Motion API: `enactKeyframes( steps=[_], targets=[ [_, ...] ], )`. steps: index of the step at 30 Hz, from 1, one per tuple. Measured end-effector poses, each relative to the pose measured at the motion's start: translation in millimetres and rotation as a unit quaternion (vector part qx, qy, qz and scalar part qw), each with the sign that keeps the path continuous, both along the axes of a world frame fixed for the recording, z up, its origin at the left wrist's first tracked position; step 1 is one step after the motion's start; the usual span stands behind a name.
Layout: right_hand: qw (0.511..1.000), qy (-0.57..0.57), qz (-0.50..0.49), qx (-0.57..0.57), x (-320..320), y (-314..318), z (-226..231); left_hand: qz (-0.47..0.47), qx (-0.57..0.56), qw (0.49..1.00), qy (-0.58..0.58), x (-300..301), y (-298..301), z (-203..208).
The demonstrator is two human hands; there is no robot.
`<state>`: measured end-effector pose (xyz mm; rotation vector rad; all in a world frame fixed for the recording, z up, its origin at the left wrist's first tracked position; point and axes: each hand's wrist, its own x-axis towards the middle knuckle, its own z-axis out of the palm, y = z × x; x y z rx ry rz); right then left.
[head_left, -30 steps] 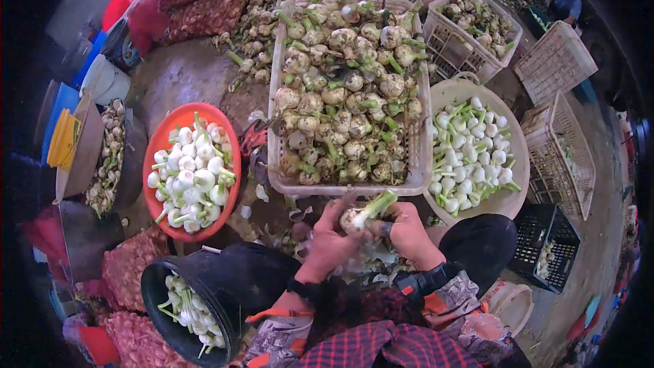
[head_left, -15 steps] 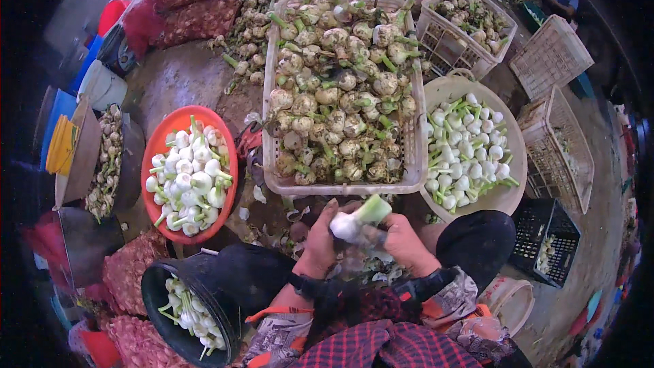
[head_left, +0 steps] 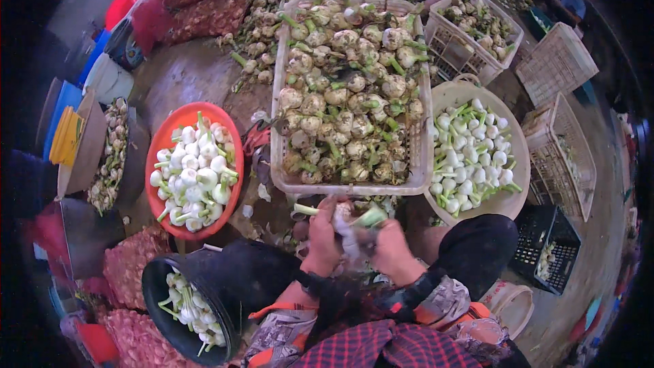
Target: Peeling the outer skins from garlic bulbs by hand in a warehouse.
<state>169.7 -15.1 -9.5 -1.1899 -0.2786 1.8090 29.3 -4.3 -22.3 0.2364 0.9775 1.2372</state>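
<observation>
Head view: left hand (head_left: 323, 235) and right hand (head_left: 392, 249), both grips closed around one garlic bulb (head_left: 351, 217) with green stalk, held near the centre, just below the white crate (head_left: 415, 163) of unpeeled bulbs. Red basin (head_left: 160, 157) of cleaned bulbs left; pale round basket (head_left: 521, 157) right; black bucket (head_left: 153, 300) near left.

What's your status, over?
Both hands, left hand and right hand, gripping one bulb below the big crate. Loose skin peeling off between them. Nothing blocking; red basin left, white basin right.
</observation>
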Motion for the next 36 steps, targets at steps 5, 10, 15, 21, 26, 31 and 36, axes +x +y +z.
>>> enactKeyframes(
  steps=[5, 10, 15, 21, 26, 31, 36],
  targets=[
    [0.927, -0.299, 0.181, 0.135, 62, 24, 10, -0.065, 0.117, 0.986, -0.100, -16, 3, 24],
    [0.707, -0.501, 0.380, 0.323, 56, 8, 24, -0.061, 0.128, 0.988, 0.053, -4, 3, 23],
    [0.655, -0.538, 0.301, 0.437, 28, 23, 61, -0.081, 0.218, 0.938, 0.258, 0, 1, 17],
    [0.568, -0.624, 0.289, 0.452, 4, 13, 66, -0.091, 0.251, 0.922, 0.279, -8, 0, 8],
    [0.682, -0.550, 0.240, 0.419, 0, 8, 52, -0.100, 0.243, 0.950, 0.170, -10, 1, 23],
    [0.954, -0.204, 0.154, 0.160, 20, 13, 36, -0.084, 0.248, 0.957, 0.122, -3, 6, 34],
    [0.774, -0.438, 0.295, 0.350, 27, 19, 72, -0.085, 0.294, 0.904, 0.299, -3, 6, 25]
  ],
)
